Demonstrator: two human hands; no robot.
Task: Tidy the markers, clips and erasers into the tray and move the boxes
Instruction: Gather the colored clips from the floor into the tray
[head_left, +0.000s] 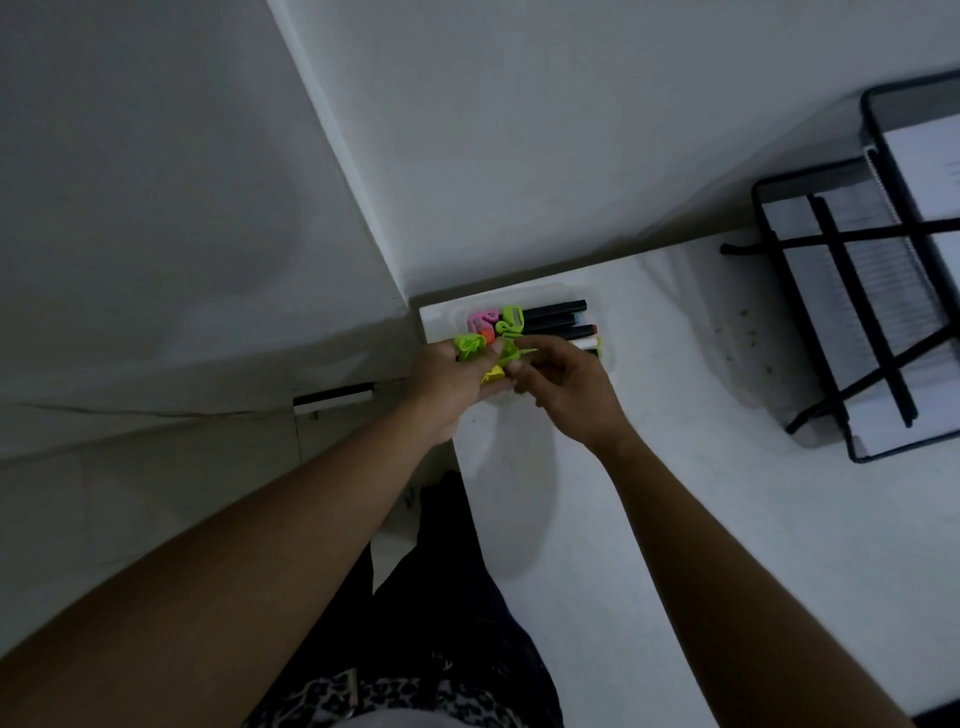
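Left grip (447, 382) is curled round a small bunch of clips (470, 347), lime green with a yellow one lower in the palm, while the right grip (566, 384) has its thumb and forefinger closed on one green clip (511, 349) at the edge of that bunch; blur keeps me from telling how firmly. Both hover over the near end of the tray. The white tabletop (649, 519) runs into a corner by the wall, and a black wire paper rack (852, 322) stands well apart on its right side. The clear tray (519, 292) sits in that far corner, with dark markers (556, 312) lying side by side along its right part and pink and orange pieces (485, 318) at its left end. The step in hand looks like feeding clips into the tray one at a time. To do it well, lower each clip onto the free left end beside the pink pieces, let go close to the floor of the tray so nothing bounces out, and keep the left palm cupped so the rest do not spill over the tabletop edge.
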